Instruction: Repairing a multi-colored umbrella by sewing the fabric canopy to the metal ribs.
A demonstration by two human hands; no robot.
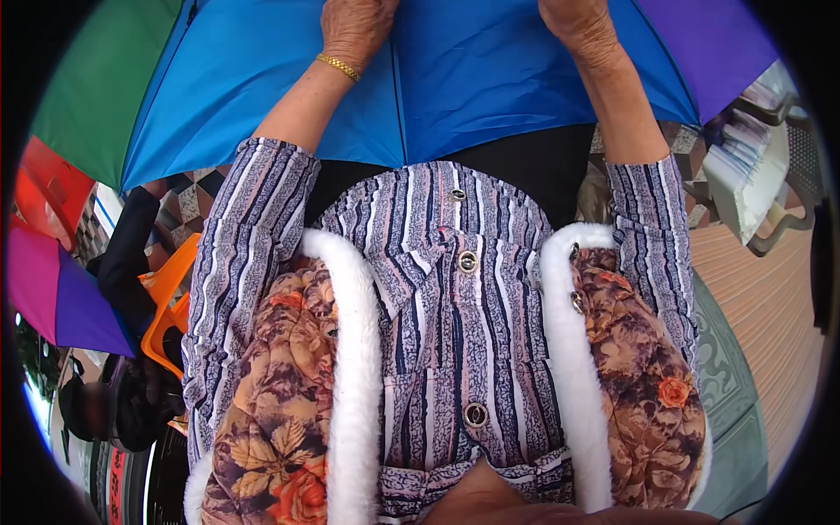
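Apparently the spread umbrella [477, 83] at twelve o'clock is being handled, left hand [359, 24] towards eleven, right hand [578, 24] at one, fingertips hidden so I cannot tell either grip, the next move probably needing steady support.

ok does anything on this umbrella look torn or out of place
Nothing stands out. The umbrella shows no visible tear, just light creases in its blue panels. The left hand and right hand are cut off by the picture's top edge, so I cannot judge there.
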